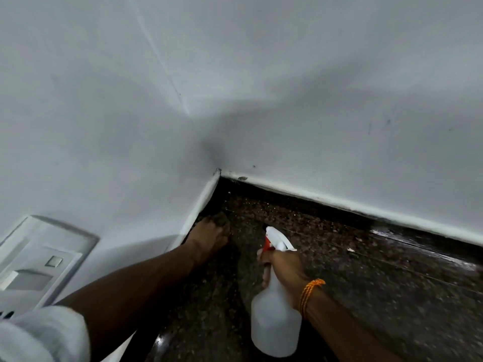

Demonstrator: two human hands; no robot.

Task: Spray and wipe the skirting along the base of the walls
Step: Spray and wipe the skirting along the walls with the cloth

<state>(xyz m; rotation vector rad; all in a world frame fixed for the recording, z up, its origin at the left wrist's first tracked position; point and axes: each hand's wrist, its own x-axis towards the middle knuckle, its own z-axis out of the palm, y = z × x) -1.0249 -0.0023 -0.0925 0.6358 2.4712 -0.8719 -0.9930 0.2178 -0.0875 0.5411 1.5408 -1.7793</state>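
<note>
No text, label, brand, number or sign legible anywhere in view. Spray bottle (275, 320): plain translucent body, white and red trigger head, no print readable. Wall switch plate (39, 259), lower left: blurred, no marking readable.

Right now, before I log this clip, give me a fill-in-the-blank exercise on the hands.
The right hand grips a spray ____.
The left hand holds a dark cloth by the ____ wall's skirting.
An orange cord circles the ____ wrist.
Missing: bottle; left; right.
</note>
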